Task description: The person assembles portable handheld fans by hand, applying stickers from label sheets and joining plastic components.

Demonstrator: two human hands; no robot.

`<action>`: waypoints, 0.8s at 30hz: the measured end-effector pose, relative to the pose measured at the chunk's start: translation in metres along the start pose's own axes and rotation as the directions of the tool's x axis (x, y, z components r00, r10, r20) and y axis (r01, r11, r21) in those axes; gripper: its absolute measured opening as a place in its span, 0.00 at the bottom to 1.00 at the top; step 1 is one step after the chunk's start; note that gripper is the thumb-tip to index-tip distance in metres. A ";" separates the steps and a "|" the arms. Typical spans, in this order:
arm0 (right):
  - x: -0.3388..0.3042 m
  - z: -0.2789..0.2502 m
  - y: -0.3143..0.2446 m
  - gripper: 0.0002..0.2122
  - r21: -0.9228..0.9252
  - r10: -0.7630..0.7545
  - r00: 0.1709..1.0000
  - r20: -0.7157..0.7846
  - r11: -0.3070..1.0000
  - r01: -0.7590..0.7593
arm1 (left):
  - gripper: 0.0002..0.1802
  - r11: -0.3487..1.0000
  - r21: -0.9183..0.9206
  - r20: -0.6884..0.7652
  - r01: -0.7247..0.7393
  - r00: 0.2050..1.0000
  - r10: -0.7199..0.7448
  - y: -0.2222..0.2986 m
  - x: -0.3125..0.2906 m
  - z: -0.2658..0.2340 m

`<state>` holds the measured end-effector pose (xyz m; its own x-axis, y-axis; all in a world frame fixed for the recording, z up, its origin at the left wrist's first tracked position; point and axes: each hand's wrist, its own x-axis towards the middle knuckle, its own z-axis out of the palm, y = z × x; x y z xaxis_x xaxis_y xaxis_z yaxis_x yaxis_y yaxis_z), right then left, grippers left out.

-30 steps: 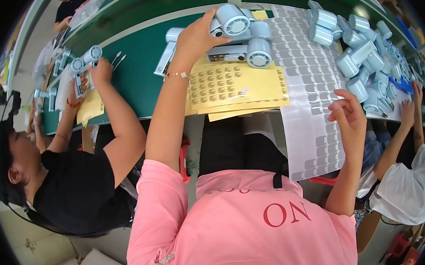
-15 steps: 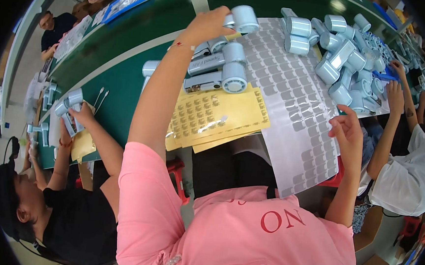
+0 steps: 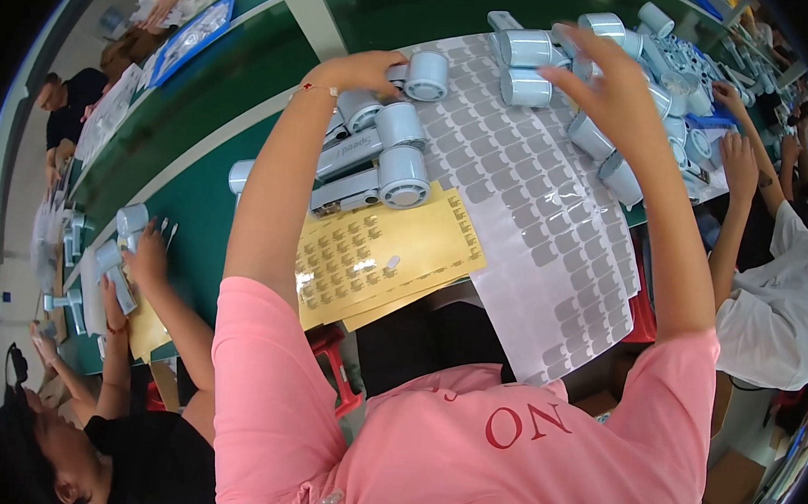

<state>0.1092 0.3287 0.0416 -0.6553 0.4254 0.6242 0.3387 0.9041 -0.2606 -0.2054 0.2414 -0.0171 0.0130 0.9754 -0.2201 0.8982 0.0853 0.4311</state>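
Several light blue handheld fans lie in a row at the table's middle, the front fan (image 3: 404,177) nearest me. At the back of that row, my left hand (image 3: 372,72) has its fingers closed on another fan (image 3: 427,77), by the part beside its round head. My right hand (image 3: 612,89) is raised over the near side of a pile of fans (image 3: 530,50), thumb and fingers spread, nothing in it. Its palm hides part of the pile. Yellow label sheets (image 3: 423,244) lie in front of the row, with a loose whitish piece on top.
A large white sheet with grey stickers (image 3: 556,216) spreads between the row and the pile, overhanging the near edge. On the left a co-worker in black handles fans (image 3: 132,219); another in white (image 3: 770,306) works at right. A metal post (image 3: 304,6) stands at the back.
My left hand has lowered the fan to the back of the row. My right hand has moved from beside the sticker sheet up and forward to the pile. The view has shifted.
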 end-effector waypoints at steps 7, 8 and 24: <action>0.088 0.098 0.009 0.28 -0.507 0.416 0.817 0.399 0.843 -0.181 | 0.36 0.995 0.021 -0.387 -0.094 0.917 0.095 0.024 -0.075 0.004; 0.085 0.094 0.007 0.27 -0.507 0.364 0.841 0.400 0.852 -0.128 | 0.34 0.998 -0.045 -0.400 -0.054 0.916 0.031 0.043 -0.094 -0.001; -0.130 -0.030 -0.094 0.34 0.388 -0.240 0.968 0.070 0.901 0.195 | 0.24 0.165 -0.814 -0.581 -0.558 0.780 -0.232 0.209 -0.142 0.132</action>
<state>0.1831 0.1874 0.0068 -0.7632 0.1978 0.6152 -0.0845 0.9133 -0.3985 0.0382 0.0940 -0.0116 -0.4536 0.8591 0.2371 -0.2166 -0.3643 0.9057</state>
